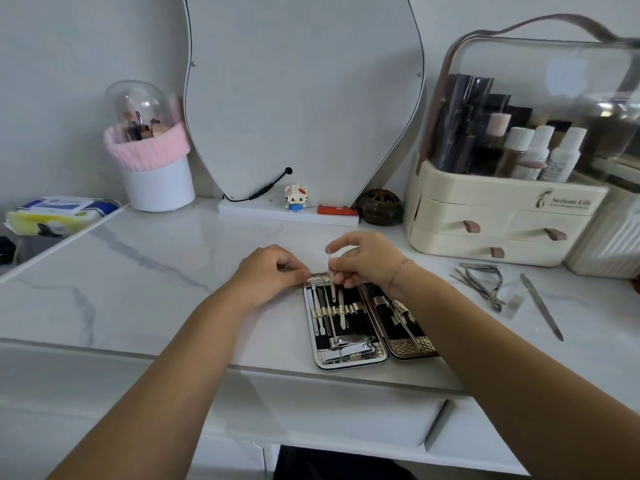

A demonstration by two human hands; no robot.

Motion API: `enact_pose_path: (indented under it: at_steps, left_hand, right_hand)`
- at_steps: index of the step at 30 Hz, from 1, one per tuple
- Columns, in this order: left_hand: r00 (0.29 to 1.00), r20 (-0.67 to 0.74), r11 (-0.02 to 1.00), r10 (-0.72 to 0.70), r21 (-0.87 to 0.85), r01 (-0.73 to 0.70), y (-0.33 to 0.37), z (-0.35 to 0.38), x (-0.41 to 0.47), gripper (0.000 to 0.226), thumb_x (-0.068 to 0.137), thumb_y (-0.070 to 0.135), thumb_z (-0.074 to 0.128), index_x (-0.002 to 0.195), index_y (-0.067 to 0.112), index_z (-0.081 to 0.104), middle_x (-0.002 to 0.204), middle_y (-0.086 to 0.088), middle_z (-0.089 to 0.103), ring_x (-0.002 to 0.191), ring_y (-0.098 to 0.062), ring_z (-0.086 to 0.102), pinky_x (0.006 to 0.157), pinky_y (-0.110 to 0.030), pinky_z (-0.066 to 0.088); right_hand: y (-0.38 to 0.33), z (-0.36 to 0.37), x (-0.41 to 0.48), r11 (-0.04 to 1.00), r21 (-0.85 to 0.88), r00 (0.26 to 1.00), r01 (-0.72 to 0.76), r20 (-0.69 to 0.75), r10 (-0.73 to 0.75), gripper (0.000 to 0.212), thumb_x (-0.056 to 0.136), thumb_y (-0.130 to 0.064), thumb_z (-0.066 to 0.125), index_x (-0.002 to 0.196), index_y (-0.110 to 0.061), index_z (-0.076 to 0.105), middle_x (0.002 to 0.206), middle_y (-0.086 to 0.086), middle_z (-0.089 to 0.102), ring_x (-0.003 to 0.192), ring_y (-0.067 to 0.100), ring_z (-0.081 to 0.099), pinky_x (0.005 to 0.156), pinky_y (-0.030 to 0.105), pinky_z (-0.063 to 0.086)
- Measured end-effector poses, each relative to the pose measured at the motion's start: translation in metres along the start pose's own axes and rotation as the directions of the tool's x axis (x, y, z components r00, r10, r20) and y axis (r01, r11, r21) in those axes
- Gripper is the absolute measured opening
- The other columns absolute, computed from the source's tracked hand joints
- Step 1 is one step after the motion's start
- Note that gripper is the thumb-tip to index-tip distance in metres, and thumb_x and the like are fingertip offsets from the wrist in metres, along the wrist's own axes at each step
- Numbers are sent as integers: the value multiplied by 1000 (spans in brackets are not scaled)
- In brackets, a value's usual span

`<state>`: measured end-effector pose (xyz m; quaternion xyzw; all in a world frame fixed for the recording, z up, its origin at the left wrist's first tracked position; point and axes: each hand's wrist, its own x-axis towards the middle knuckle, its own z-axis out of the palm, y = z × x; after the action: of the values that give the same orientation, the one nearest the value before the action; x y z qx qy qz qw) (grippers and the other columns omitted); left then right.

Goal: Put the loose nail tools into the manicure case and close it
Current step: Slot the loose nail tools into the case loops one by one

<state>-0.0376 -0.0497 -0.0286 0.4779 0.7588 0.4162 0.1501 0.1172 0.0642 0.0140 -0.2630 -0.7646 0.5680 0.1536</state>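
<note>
The case (pixel 349 362) lies open on the tabletop (pixel 156 271) close to its front edge. Its two halves are side by side, with the long axis running away from the person and leaning a little to the left at the far end. The hands meet at that far end. The left hand (pixel 270 271) has curled fingers that pinch the far left corner of the case, apparently to steady it. The right hand (pixel 367 261) pinches a thin metal pick (pixel 331 277), held nearly upright with its lower end inside the left half, just above the elastic band (pixel 337 310).

The coming move looks like a slide toward the person along the case's length, tucking the pick under that band beside the ones already seated. The clippers (pixel 349 349) fill the near end, so there is little room to overshoot.

The remaining loose tools lie well to the right, past the right forearm: a cluster of nippers (pixel 483 284) and a long file (pixel 542 308), near the drawer organizer (pixel 502 209). The right hand is clearly nearer to them. The forearm crosses the right half and hides part of it, so it must move clear before the lid can fold.
</note>
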Motion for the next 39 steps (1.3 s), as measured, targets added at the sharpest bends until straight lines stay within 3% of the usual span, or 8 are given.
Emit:
enact_pose_path:
  at_steps: [8,12,17,25,28,30,35,39]
  left_hand:
    - [1000,5,1000,0,13,0,-2,0,2,15,73,39,77,61,43,69,93,11,63,98,-17,60,96,-44,46]
    - [1000,1,1000,2,9,-2,-2,0,2,15,72,39,77,60,45,69,93,11,63,98,-17,60,96,-44,46]
    - [1000,5,1000,-3,13,2,-2,0,2,14,72,39,77,61,44,69,95,10,63,98,-17,60,96,-45,46]
    - [1000,6,1000,3,24,-3,-1,0,1,16,73,39,76,61,48,69,93,10,62,97,-17,60,95,-45,46]
    - [1000,5,1000,-1,31,1,-1,0,1,16,73,39,76,60,45,68,92,11,62,97,-16,60,95,-44,46]
    - [1000,3,1000,-6,24,6,-2,0,1,16,73,39,76,60,45,69,92,12,62,97,-15,60,95,-44,46]
    - [1000,2,1000,1,14,-1,-2,1,1,17,73,38,76,61,47,69,90,12,62,96,-15,60,95,-44,46]
    - [1000,5,1000,11,23,-11,-1,1,0,23,74,36,76,59,50,67,92,11,62,97,-17,61,96,-45,45]
  right_hand:
    - [1,4,5,977,-211,999,35,-7,-38,21,83,-3,64,102,-11,61,59,4,64,43,7,54,39,15,41]
    - [2,2,6,956,-291,999,37,23,-31,14,81,-6,66,95,-11,66,69,6,66,50,8,56,41,14,40]
    - [2,1,5,837,-533,992,121,41,-117,10,79,-15,69,87,-15,75,69,-6,63,61,4,52,59,16,42]
    - [6,-4,-1,746,-629,975,217,108,-192,17,85,-30,63,91,-20,75,86,-3,68,76,6,54,66,19,40]
    - [6,-7,-6,703,-666,968,249,144,-206,21,88,-31,59,98,-22,74,81,-11,61,72,2,50,62,14,34]
    - [7,-10,-10,710,-655,965,260,158,-208,21,89,-30,58,101,-23,74,76,-14,56,68,0,48,60,12,32]
    - [10,-12,-12,712,-642,958,284,174,-226,21,90,-28,57,103,-22,73,77,-18,55,76,0,50,71,18,38]
    - [14,-14,-18,766,-580,958,277,112,-262,22,90,-26,58,107,-23,70,81,-17,55,70,0,50,66,10,37]
